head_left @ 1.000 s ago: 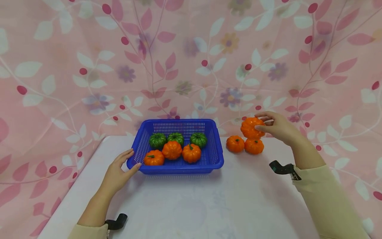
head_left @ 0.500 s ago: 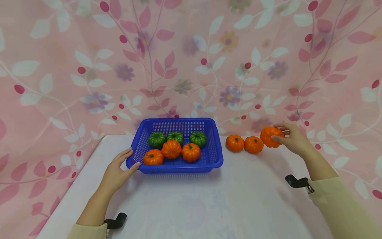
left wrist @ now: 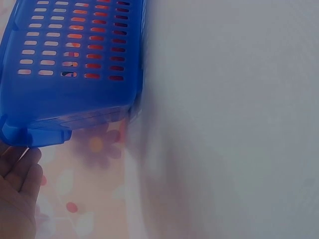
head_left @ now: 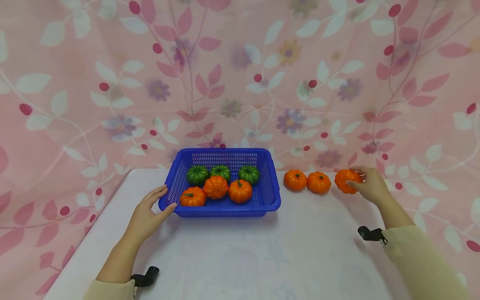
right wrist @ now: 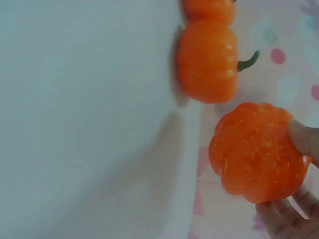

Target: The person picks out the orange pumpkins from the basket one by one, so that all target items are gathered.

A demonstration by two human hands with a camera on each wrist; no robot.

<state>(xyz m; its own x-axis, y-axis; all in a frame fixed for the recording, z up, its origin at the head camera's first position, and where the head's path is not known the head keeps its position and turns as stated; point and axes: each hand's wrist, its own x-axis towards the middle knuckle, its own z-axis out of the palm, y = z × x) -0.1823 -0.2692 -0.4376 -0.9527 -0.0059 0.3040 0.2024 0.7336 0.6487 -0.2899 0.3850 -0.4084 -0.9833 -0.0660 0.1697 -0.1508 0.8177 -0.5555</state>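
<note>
My right hand (head_left: 371,186) grips an orange toy pumpkin (head_left: 347,181) at the right end of the table, thumb on one side and fingers round the other. In the right wrist view the held pumpkin (right wrist: 259,152) turns its underside to the camera. Left of it two more orange pumpkins (head_left: 295,180) sit side by side. My left hand (head_left: 145,218) has its fingers stretched out, fingertips right at the left rim of a blue plastic basket (head_left: 225,213). Inside the basket are three green pumpkins (head_left: 249,175) at the back and three orange pumpkins (head_left: 240,191) in front.
A white-covered table (head_left: 232,254) bears everything, its back edge close to a pink floral curtain (head_left: 240,83). Black camera mounts (head_left: 146,277) are strapped at both wrists, by the beige sleeves (head_left: 420,258).
My right hand has carried the pumpkin right and down, from above the two orange pumpkins to the table's height beside them. The left hand has stayed at the basket.
</note>
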